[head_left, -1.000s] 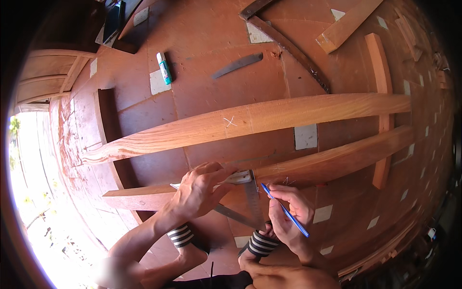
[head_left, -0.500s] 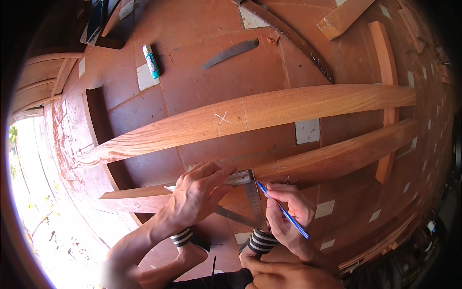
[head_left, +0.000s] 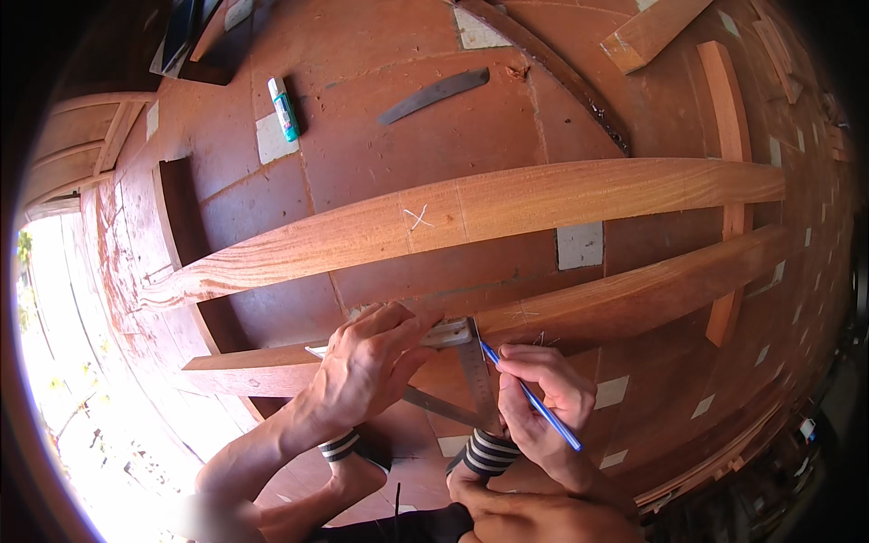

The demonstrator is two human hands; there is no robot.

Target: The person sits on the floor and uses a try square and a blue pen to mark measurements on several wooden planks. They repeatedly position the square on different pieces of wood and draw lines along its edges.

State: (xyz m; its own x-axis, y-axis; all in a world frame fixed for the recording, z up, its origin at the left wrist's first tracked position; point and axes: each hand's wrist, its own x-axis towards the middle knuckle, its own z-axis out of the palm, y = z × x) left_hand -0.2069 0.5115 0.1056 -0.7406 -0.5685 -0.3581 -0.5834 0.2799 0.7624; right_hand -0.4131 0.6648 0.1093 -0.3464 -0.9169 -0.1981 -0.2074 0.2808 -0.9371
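Observation:
My left hand [head_left: 367, 362] is closed around the pale stock of a carpenter's square [head_left: 476, 380], pressing it against the near wooden beam [head_left: 625, 285]. The square's metal blade runs down across the beam's near side, and a slanting metal strip extends from it behind my wrist. Pinched in my right hand [head_left: 548, 394] is a blue pen [head_left: 559, 427], its tip by the blade's upper right edge on the beam. White scribbled marks show on the wood just right of the tip. My left fingertips are partly hidden behind the hand.
Beyond lies a longer curved beam [head_left: 525, 201] with a white cross mark. Both beams rest on crosswise supports, a dark one [head_left: 181, 217] left and a reddish one [head_left: 727, 109] right. A green-and-white tube [head_left: 283, 110] and a dark curved strip [head_left: 434, 96] lie on the tiled floor.

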